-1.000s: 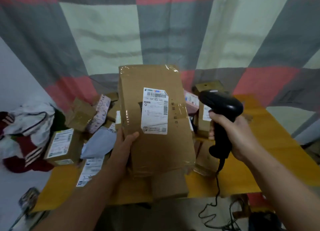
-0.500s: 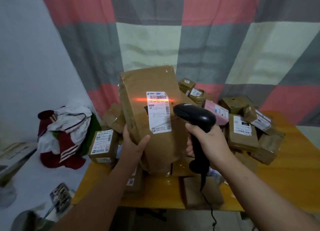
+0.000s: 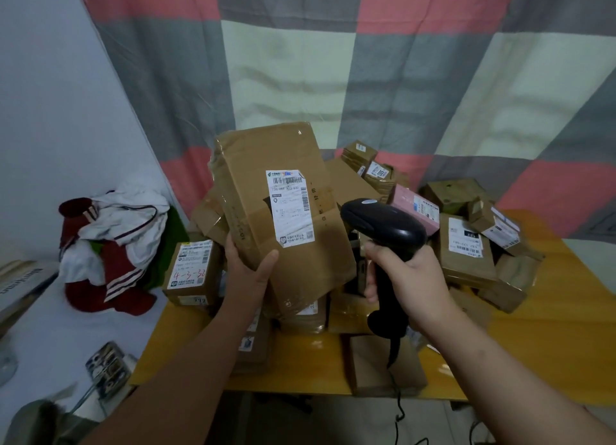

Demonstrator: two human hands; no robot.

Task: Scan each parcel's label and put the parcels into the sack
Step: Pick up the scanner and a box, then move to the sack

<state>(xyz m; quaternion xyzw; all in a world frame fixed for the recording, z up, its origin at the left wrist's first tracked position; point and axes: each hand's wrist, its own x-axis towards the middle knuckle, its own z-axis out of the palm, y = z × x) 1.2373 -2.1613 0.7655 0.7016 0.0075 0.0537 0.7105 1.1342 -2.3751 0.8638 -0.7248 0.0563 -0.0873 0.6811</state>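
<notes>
Far left, one heap of red-and-white clothing (image 3: 113, 244) lies on a white surface beside the desk (image 3: 566, 331), apart from the work. At the desk's left corner stands one small box (image 3: 191, 271), label up, with red handwriting on it. The left hand (image 3: 248, 274) holds one large brown parcel (image 3: 266, 184) raised over the pile and slightly tilted. Its fingers are clamped on the lower left edge with the thumb on the front face. The grip is low, evidently so that the single white label (image 3: 290, 208) is left uncovered and faces the reader. The right hand (image 3: 410, 278) has its fingers (image 3: 371, 279) wrapped tight round the handle of one black scanner (image 3: 383, 228). The scanner's head points toward the label from just beside the parcel. No beam shows on the label, so whether it has been read cannot be told. Behind and to the right lies the pile of parcels (image 3: 466, 254): one pink parcel (image 3: 413, 208) and the rest brown. Well over a dozen are visible, overlapping too much for an exact count. No sack is in view.
</notes>
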